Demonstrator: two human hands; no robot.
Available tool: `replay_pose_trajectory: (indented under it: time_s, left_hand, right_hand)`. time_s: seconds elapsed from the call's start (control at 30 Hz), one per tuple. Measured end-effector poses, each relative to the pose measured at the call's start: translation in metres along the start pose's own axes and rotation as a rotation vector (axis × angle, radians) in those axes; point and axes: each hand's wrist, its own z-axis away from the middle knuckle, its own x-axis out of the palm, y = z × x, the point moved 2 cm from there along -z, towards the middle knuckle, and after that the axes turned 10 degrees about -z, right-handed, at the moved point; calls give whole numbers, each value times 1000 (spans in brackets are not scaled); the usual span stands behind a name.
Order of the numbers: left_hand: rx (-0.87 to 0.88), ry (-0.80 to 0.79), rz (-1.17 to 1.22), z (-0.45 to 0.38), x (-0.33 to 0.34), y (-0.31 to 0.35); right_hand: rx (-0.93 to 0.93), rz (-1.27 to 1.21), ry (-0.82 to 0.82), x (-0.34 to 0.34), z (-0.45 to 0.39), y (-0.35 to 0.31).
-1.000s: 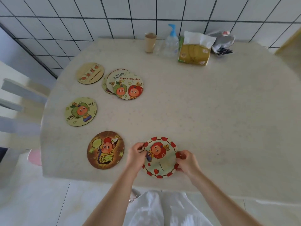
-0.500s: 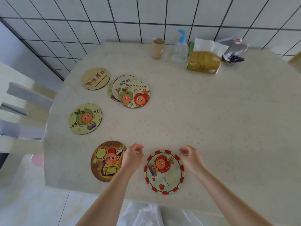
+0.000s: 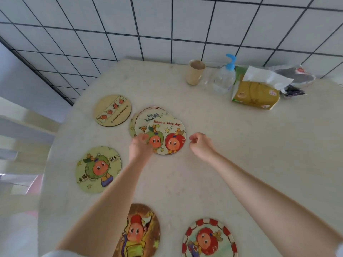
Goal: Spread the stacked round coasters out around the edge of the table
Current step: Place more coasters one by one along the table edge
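A small stack of round coasters (image 3: 152, 114) lies at the table's left middle. Its top coaster (image 3: 171, 135) reads "Have a nice day" and shows two cartoon fruits. My left hand (image 3: 140, 146) has its curled fingers on that coaster's left edge; whether it grips is unclear. My right hand (image 3: 201, 143) hovers just right of the coaster, fingers loosely curled, holding nothing. Single coasters lie along the table's left and near edge: a tan one (image 3: 112, 110), a green one (image 3: 98, 169), a brown one (image 3: 141, 232) partly under my left forearm, and a red-rimmed one (image 3: 209, 238).
At the back of the white table (image 3: 259, 145) stand a paper cup (image 3: 195, 72), a pump bottle (image 3: 224, 76), a tissue pack (image 3: 255, 93) and a plastic bag (image 3: 295, 78). A tiled wall rises behind. A white chair (image 3: 20, 127) stands at the left.
Both hands let go of the red-rimmed coaster at the near edge and reached forward to the stack. The view has moved in closer over the table.
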Motion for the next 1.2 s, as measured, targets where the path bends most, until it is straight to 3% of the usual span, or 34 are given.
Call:
replay_pose_trajectory:
  time_s: [0.1,0.3,0.53,0.73,0.97,1.2]
  left_hand:
    - [-32,54,31,-29,-10,8]
    - [-62,13,15,-53,-4,15]
    - [-193,-36,213,-56,4,9]
    - [-192,94,11,-55,-3,-7]
    - [-193,100,126,-51,-4,-4]
    - [-214,126,385,-40,-12,1]
  right_hand:
    - [22,-4,-30,11,-30,-21]
    - [97,57,-6,30,-63,-33]
    - [31,-42,33,31,-76,-43]
    - [15,-71,-61,39,-78,-64]
    - [49,-113,-29,41,-75,-67]
    - [60,-260,-40,43,-66,-69]
